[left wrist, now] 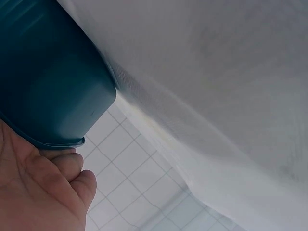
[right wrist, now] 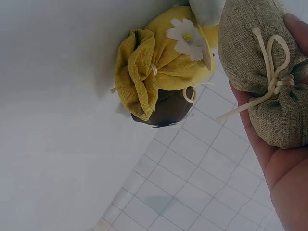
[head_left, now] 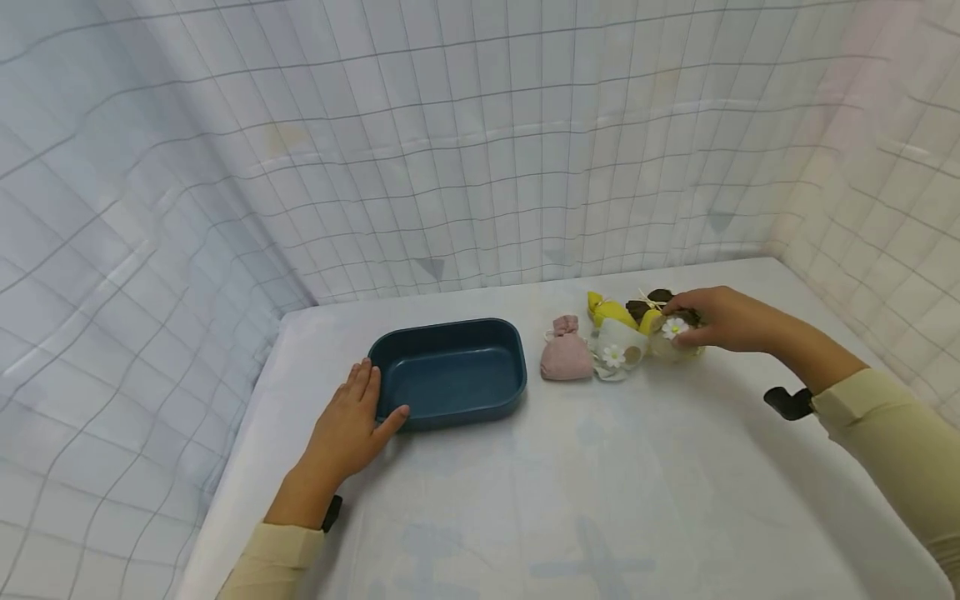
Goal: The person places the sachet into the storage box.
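My left hand rests against the left end of a dark teal rectangular basin, fingers along its rim and thumb at the front corner. In the left wrist view the palm lies against the basin's wall. At the right, my right hand grips a beige linen drawstring pouch; the right wrist view shows its tied cream cord and coarse weave. Beside that pouch sit a white pouch with a daisy, a yellow pouch and a dark brown pouch. A pink pouch stands nearest the basin.
All stand on a table with a white cloth. White grid-patterned curtains hang behind it and along both sides. A dark strap piece juts from the right wrist.
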Tool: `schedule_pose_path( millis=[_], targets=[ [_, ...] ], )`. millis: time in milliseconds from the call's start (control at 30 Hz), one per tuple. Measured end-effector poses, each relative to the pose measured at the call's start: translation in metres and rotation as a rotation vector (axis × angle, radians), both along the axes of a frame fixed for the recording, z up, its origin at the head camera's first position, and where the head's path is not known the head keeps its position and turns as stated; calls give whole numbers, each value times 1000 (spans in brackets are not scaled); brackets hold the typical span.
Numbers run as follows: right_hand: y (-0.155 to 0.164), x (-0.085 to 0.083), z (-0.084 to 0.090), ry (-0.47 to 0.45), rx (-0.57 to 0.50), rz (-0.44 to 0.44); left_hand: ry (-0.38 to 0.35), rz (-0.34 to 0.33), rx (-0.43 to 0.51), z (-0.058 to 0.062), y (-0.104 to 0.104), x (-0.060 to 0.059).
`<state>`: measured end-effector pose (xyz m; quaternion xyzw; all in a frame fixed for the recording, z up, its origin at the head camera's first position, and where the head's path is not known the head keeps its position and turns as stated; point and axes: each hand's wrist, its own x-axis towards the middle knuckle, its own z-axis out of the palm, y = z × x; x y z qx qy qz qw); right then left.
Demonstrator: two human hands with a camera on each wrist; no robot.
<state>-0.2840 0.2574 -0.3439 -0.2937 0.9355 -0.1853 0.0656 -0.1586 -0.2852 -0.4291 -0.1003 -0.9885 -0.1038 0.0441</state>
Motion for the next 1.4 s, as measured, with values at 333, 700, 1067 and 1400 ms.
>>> schedule_pose_path(
  millis=[333, 700, 1067, 1400],
  targets=[
    [-14, -13, 7, -23, 48, 69, -14, 6, -22, 3, 1, 0],
    [-44, -21, 26, -24, 75, 195, 0, -3, -13, 3, 3, -3],
    [-88, -25, 35, -32, 141, 317, -11, 2, -9, 3, 2, -2],
    [-129, -25, 49, -9, 178, 414, -14, 3, -3, 3, 1, -1]
  ],
)
